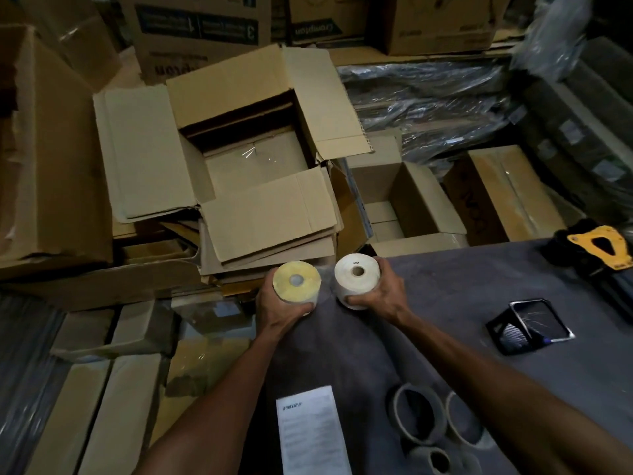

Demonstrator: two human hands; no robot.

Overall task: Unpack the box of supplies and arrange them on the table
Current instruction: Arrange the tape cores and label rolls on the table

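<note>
Each of the hands grips one roll: the left hand point(279, 305) curls round a yellowish roll point(296, 282), the right hand point(383, 296) round a white roll point(357, 278), both held at the tabletop's point(479, 289) far edge. The open box point(253, 166) behind looks emptied, so this seems the carry-over step; next they need setting down upright on bare cloth, near the tape rings point(418, 418). A paper sheet point(311, 430) reads "amazon.in"; cartons point(317, 29) behind say "Crompton", inverted.
</note>
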